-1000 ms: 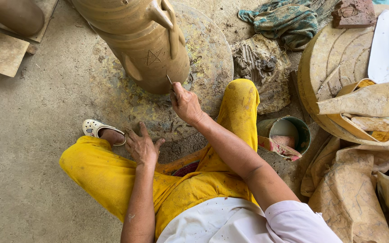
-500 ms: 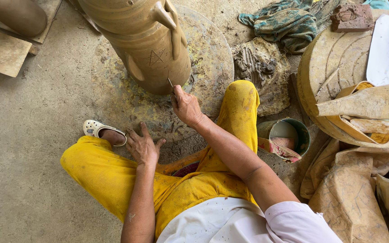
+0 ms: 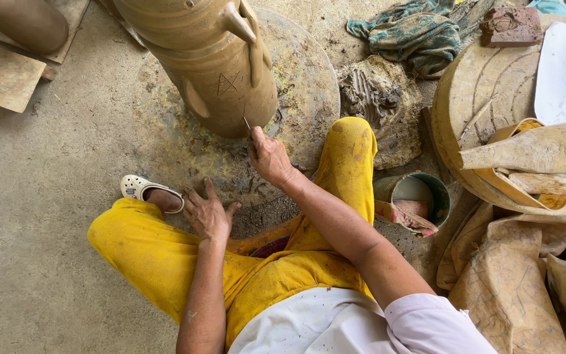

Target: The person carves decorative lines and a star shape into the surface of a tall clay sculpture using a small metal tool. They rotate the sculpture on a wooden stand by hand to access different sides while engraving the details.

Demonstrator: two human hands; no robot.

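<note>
- Nearest, the left hand point(image 3: 207, 215) lies flat with fingers spread on the edge of the round wheel slab point(image 3: 302, 72), just beside the white clog point(image 3: 140, 188); it has not shifted over the last second.
- Further out, the right hand point(image 3: 270, 157) pinches a thin metal tool point(image 3: 246, 123) between thumb and fingertips, tip touching the lower wall of the tall clay jar point(image 3: 214, 59).
- Since a second ago that hand has barely moved, so the incising there looks ongoing.
- Beyond, the jar stands upright on the slab.
</note>
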